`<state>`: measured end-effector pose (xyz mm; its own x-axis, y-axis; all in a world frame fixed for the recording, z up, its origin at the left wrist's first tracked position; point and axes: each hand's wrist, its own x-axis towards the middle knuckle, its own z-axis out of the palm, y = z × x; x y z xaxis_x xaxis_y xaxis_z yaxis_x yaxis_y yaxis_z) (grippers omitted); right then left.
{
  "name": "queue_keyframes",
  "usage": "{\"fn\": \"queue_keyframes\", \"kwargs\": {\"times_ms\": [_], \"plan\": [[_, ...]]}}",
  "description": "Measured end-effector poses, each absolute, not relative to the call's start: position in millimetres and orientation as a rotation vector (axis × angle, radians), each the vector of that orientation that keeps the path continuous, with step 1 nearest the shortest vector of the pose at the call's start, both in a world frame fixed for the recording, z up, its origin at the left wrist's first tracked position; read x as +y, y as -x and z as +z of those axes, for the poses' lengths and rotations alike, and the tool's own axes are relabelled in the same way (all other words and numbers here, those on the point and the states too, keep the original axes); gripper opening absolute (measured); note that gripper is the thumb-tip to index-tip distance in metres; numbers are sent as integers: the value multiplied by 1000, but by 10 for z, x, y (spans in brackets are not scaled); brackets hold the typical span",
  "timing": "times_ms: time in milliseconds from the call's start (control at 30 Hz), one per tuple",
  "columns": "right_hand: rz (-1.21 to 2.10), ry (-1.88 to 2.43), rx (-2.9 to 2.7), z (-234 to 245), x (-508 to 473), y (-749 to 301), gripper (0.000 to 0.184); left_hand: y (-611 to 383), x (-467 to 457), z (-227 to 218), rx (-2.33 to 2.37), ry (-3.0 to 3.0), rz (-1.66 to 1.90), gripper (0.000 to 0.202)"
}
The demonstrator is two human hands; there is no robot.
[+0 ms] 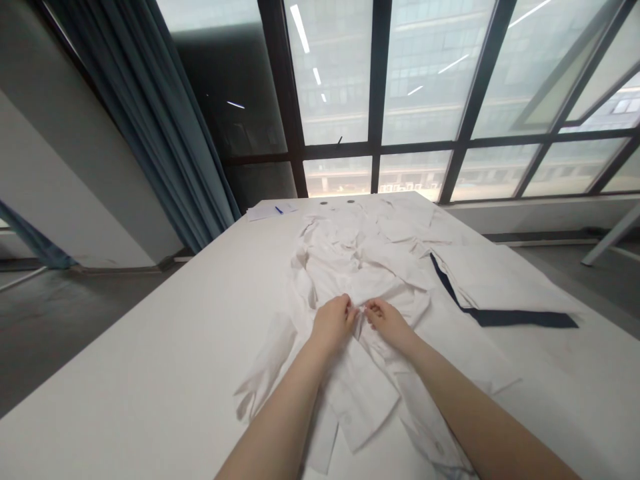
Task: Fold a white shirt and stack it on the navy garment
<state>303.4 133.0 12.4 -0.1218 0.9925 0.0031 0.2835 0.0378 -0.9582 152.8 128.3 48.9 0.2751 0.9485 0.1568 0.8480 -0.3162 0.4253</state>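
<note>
Your hands are close together over the middle of the white tabletop (150, 373). Your left hand (333, 325) and your right hand (387, 322) are both curled, and they almost touch. Their fingertips (345, 305) seem to pinch the front of a white shirt (370, 267), so both hands look closed on the cloth.

The shirt lies flat under your hands and spreads out on both sides of them. Part of it reaches past your hands to the far side, and part runs toward you under your arms. The cloth looks thin and soft. It has many bumps and folds on the far side of your hands. A white sleeve (265, 367) sticks out to the left, wide and flat. A small round button (347, 419) shows on the shirt near your left arm.

Just to the right of the shirt lies a folded white cloth (493, 280). A long, dark blue strip (525, 319) runs along its edge and looks like a straight, flat band.

At the far end of the tabletop, a few papers (263, 213) lie in a low pile with a blue pen (279, 209) on them. Behind the tabletop is a big window (430, 80) with black frames, and a blue-gray curtain (160, 113) hangs on the left.
</note>
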Motion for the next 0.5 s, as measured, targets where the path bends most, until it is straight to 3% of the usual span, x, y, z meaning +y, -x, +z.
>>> {"fn": "queue_keyframes", "kwargs": {"times_ms": [100, 233, 400, 500], "plan": [[868, 1444, -1844, 248, 1259, -3132, 18, -1432, 1178, 641, 1505, -2375, 297, 27], [794, 1621, -2241, 501, 1107, -3250, 24, -1375, 964, 787, 1286, -2437, 68, 16], [512, 1881, -2566, 657, 895, -3201, 32, -1107, 722, 1027, 1197, -2421, -144, 33], [297, 1880, -2594, 618, 796, -3155, 20, -647, 724, 1192, 1409, -2422, -161, 28]]}}
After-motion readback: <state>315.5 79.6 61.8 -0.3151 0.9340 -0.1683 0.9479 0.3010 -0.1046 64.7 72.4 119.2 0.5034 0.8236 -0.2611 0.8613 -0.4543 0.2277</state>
